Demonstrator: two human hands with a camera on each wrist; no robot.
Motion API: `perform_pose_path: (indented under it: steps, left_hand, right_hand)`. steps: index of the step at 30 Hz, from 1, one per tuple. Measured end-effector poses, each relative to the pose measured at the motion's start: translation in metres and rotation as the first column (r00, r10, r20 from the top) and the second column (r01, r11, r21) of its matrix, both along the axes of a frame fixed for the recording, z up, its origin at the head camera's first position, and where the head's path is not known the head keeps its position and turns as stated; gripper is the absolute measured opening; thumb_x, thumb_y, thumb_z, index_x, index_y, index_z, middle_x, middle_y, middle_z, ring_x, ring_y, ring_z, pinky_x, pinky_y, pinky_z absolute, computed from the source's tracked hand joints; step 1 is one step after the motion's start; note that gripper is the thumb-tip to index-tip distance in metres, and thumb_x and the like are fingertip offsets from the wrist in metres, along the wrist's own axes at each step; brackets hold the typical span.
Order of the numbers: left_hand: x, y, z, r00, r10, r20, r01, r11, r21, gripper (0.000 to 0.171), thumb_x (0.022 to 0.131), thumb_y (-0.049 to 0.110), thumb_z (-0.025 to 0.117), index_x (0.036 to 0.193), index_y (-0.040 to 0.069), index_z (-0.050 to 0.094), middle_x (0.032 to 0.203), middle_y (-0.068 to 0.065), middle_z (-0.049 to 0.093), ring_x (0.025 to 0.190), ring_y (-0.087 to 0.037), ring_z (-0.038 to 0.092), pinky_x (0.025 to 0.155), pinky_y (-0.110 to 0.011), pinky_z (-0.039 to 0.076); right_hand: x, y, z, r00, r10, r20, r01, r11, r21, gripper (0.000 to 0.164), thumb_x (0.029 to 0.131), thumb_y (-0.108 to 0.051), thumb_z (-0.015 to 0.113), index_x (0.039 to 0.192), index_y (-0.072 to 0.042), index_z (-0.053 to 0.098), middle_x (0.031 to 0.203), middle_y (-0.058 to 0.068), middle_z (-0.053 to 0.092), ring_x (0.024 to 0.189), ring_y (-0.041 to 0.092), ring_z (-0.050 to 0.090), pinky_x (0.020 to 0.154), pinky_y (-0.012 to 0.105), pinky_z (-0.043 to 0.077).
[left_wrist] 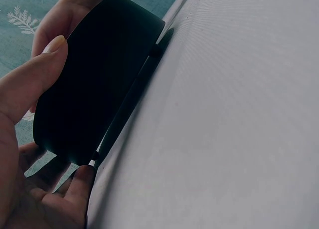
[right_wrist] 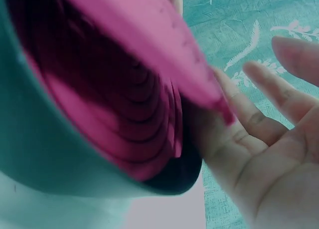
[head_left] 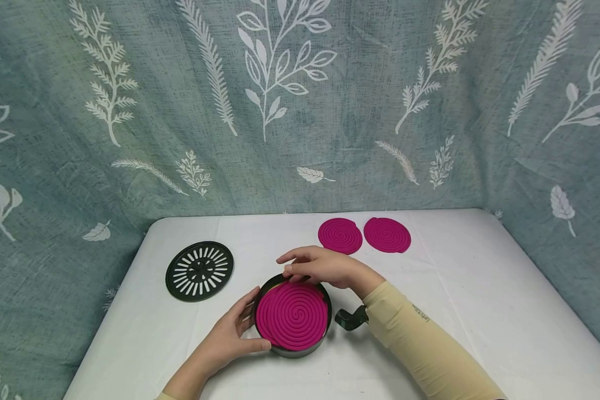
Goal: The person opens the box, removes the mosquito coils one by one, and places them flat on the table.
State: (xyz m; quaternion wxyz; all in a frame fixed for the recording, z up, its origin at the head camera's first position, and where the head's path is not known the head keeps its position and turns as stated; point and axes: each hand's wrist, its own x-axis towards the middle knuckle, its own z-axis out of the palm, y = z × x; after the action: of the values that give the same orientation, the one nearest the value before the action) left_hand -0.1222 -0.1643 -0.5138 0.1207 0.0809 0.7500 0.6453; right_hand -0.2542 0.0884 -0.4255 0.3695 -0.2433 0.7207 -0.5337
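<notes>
My left hand grips the round black mosquito coil holder at its left side, thumb near the front rim and fingers along the wall. Inside the holder sits a pink mosquito coil. In the right wrist view this coil slants over more pink coils stacked below. My right hand is over the far rim, its fingers extended, one touching the slanted coil's edge. The left wrist view shows the holder's dark outer wall close above the white tabletop.
A black slotted lid lies left of the holder. Two pink mosquito coils, one on the left and one on the right, lie flat toward the back. A black handle-like piece shows beside the right sleeve. A patterned curtain hangs behind the table.
</notes>
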Motion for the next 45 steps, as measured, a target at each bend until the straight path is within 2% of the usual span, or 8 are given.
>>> perform_pose_path:
  steps: [4, 11, 16, 25, 32, 38, 45]
  left_hand:
    - [0.000, 0.000, 0.000, 1.000, 0.003, 0.000, -0.003, 1.000, -0.013, 0.110, 0.066, 0.020, 0.094, 0.155, 0.028, 0.030, 0.157, -0.005, 0.032, 0.140, -0.024, 0.037, 0.111, -0.024, 0.038]
    - [-0.001, 0.001, 0.001, 1.000, 0.007, -0.015, -0.008, 0.999, -0.032, 0.112, 0.064, 0.024, 0.095, 0.156, 0.022, 0.029, 0.156, -0.005, 0.033, 0.141, -0.023, 0.037, 0.111, -0.023, 0.037]
    - [-0.001, 0.001, 0.001, 1.000, 0.017, -0.012, -0.018, 0.999, -0.029, 0.113, 0.064, 0.022, 0.095, 0.156, 0.022, 0.029, 0.156, -0.006, 0.033, 0.141, -0.025, 0.037, 0.111, -0.023, 0.037]
    - [-0.001, 0.002, 0.001, 1.000, 0.025, -0.012, -0.026, 0.999, -0.033, 0.113, 0.064, 0.021, 0.095, 0.156, 0.023, 0.030, 0.156, -0.004, 0.032, 0.141, -0.024, 0.036, 0.111, -0.022, 0.037]
    - [-0.001, 0.002, 0.000, 1.000, 0.022, -0.009, -0.022, 0.999, -0.032, 0.113, 0.064, 0.020, 0.095, 0.156, 0.021, 0.029, 0.157, -0.004, 0.031, 0.141, -0.024, 0.035, 0.111, -0.021, 0.036]
    - [-0.001, 0.002, 0.002, 1.000, 0.026, -0.007, -0.026, 0.999, -0.031, 0.113, 0.064, 0.020, 0.095, 0.156, 0.022, 0.029, 0.157, -0.004, 0.031, 0.141, -0.024, 0.035, 0.111, -0.021, 0.036]
    - [-0.001, 0.002, 0.002, 0.999, 0.032, -0.005, -0.032, 0.999, -0.030, 0.113, 0.063, 0.020, 0.095, 0.156, 0.022, 0.030, 0.157, -0.004, 0.031, 0.141, -0.024, 0.035, 0.111, -0.021, 0.036]
  right_hand:
    - [-0.002, 0.005, -0.002, 1.000, 0.014, 0.010, -0.014, 1.000, -0.001, 0.038, 0.100, -0.028, 0.059, 0.136, -0.016, 0.058, 0.123, 0.013, 0.065, 0.113, 0.024, 0.062, 0.090, 0.038, 0.057]
    - [-0.003, 0.012, -0.007, 0.998, 0.040, 0.050, -0.041, 0.999, 0.010, 0.045, 0.099, -0.026, 0.061, 0.138, -0.005, 0.056, 0.116, 0.010, 0.069, 0.105, 0.023, 0.066, 0.083, 0.035, 0.060]
    - [0.000, 0.017, -0.006, 0.998, 0.032, 0.058, -0.034, 0.999, 0.033, 0.043, 0.097, -0.026, 0.064, 0.136, -0.008, 0.060, 0.110, 0.011, 0.070, 0.097, 0.022, 0.068, 0.082, 0.036, 0.061]
    - [0.004, 0.031, -0.009, 0.997, 0.045, 0.070, -0.047, 0.999, 0.025, 0.039, 0.096, -0.019, 0.065, 0.133, -0.004, 0.061, 0.107, 0.011, 0.069, 0.090, 0.019, 0.068, 0.084, 0.038, 0.061]
    - [0.009, 0.041, -0.008, 0.999, 0.043, 0.018, -0.044, 0.997, 0.063, 0.034, 0.096, -0.017, 0.065, 0.128, -0.005, 0.065, 0.103, 0.010, 0.071, 0.087, 0.019, 0.067, 0.078, 0.038, 0.063]
    - [0.012, 0.046, -0.010, 0.999, 0.029, 0.028, -0.031, 0.997, 0.077, 0.033, 0.093, -0.018, 0.069, 0.125, -0.011, 0.067, 0.091, 0.013, 0.071, 0.075, 0.018, 0.067, 0.071, 0.036, 0.064]
    - [0.016, 0.049, -0.015, 0.999, 0.006, 0.032, -0.008, 0.999, 0.049, 0.036, 0.090, -0.015, 0.073, 0.125, -0.010, 0.067, 0.086, 0.014, 0.071, 0.073, 0.019, 0.068, 0.069, 0.036, 0.064]
